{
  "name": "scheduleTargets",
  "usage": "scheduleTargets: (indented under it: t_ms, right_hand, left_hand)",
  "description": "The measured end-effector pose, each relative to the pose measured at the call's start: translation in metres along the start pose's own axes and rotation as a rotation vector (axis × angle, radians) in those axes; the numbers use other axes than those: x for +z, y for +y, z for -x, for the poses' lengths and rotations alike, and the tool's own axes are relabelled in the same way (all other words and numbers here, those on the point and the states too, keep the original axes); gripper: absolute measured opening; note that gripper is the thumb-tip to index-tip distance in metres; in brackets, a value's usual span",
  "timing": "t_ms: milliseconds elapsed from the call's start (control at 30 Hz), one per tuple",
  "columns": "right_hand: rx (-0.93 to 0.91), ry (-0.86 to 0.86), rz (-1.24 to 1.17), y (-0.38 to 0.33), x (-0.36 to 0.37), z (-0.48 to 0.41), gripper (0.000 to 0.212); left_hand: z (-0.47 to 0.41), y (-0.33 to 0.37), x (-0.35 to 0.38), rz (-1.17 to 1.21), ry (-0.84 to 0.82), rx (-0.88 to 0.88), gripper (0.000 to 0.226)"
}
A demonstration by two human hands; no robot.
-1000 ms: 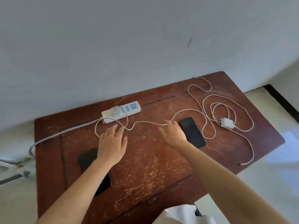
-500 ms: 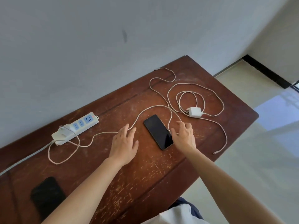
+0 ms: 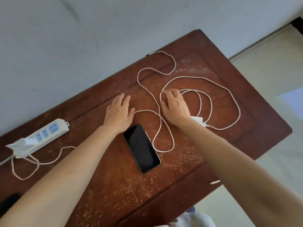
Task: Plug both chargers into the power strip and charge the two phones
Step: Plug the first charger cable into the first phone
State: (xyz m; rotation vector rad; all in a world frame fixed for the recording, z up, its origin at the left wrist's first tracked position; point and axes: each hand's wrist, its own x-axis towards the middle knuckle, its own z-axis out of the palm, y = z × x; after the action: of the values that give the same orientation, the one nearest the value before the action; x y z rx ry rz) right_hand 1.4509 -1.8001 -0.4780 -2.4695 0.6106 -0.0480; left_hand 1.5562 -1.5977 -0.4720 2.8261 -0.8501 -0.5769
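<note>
A white power strip (image 3: 41, 136) lies at the table's left with one charger (image 3: 29, 141) plugged into its near end. That charger's cable (image 3: 157, 122) runs under my left arm, loops beside the black phone (image 3: 141, 148) and ends at the far edge. My left hand (image 3: 119, 112) rests flat beyond the phone, fingers apart, thumb touching the cable. My right hand (image 3: 173, 105) curls its fingers over a cable loop. The second charger brick (image 3: 198, 119) lies under my right wrist amid its coiled cable (image 3: 229, 95). A second dark phone (image 3: 8, 202) shows at the lower left, mostly hidden.
The worn brown wooden table (image 3: 114, 185) stands against a grey wall (image 3: 98, 38). One loose cable plug (image 3: 214, 182) lies at the table's front right edge. Pale floor (image 3: 270, 71) lies to the right.
The view has swung right. Both hands moved away from me past the phone. My right hand left the phone's side and closed over the cable loop near the second charger.
</note>
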Motion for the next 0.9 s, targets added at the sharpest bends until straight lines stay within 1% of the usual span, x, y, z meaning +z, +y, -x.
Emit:
scheduleTargets:
  t_ms: [133,200,267,333,400,433,467,500,533,600,667,733,800,833,900]
  right_hand:
    - [0.035,0.005,0.096,0.011,-0.003,-0.073,0.049]
    - [0.06,0.003,0.144,0.017,-0.007,-0.109,0.053]
    - [0.064,-0.032,0.217,0.023,-0.012,-0.139,0.062]
    - [0.014,-0.111,0.303,0.027,-0.015,-0.161,0.075]
    - [-0.077,-0.145,0.36,0.027,-0.015,-0.181,0.08]
    - [-0.124,-0.134,0.378,0.027,-0.014,-0.19,0.076]
    - [-0.164,-0.101,0.398,0.028,-0.013,-0.198,0.065]
    - [-0.189,-0.048,0.413,0.029,-0.012,-0.205,0.049]
    - [-0.191,0.004,0.418,0.029,-0.011,-0.209,0.038]
    - [-0.146,0.062,0.379,0.026,-0.009,-0.209,0.032]
    - [-0.083,0.088,0.284,0.021,-0.009,-0.202,0.033]
    - [-0.002,0.056,0.181,0.016,-0.01,-0.196,0.039]
    - [0.077,0.0,0.055,0.008,-0.015,-0.185,0.043]
    - [0.105,-0.011,-0.016,0.003,-0.018,-0.179,0.043]
    - [0.125,-0.021,-0.173,-0.007,-0.026,-0.164,0.04]
  left_hand:
    - [-0.054,0.016,-0.006,-0.018,-0.005,0.017,0.065]
    - [-0.082,0.026,-0.008,-0.027,0.021,0.024,0.066]
    - [-0.105,0.033,-0.008,-0.063,0.049,0.034,0.067]
    - [-0.118,0.036,-0.002,-0.142,0.058,0.054,0.065]
    - [-0.122,0.034,0.005,-0.203,0.077,0.053,0.06]
    - [-0.121,0.034,0.009,-0.217,0.1,0.047,0.058]
    - [-0.12,0.036,0.012,-0.215,0.125,0.038,0.056]
    - [-0.121,0.037,0.015,-0.202,0.147,0.025,0.054]
    - [-0.123,0.038,0.016,-0.189,0.168,0.013,0.053]
    - [-0.129,0.038,0.014,-0.196,0.189,0.004,0.05]
    - [-0.135,0.035,0.007,-0.194,0.175,-0.004,0.054]
    - [-0.142,0.037,-0.001,-0.189,0.174,-0.029,0.059]
    - [-0.144,0.039,-0.013,-0.182,0.193,-0.052,0.057]
    - [-0.142,0.037,-0.018,-0.148,0.195,-0.057,0.054]
    - [-0.131,0.029,-0.027,0.03,0.238,-0.068,0.048]
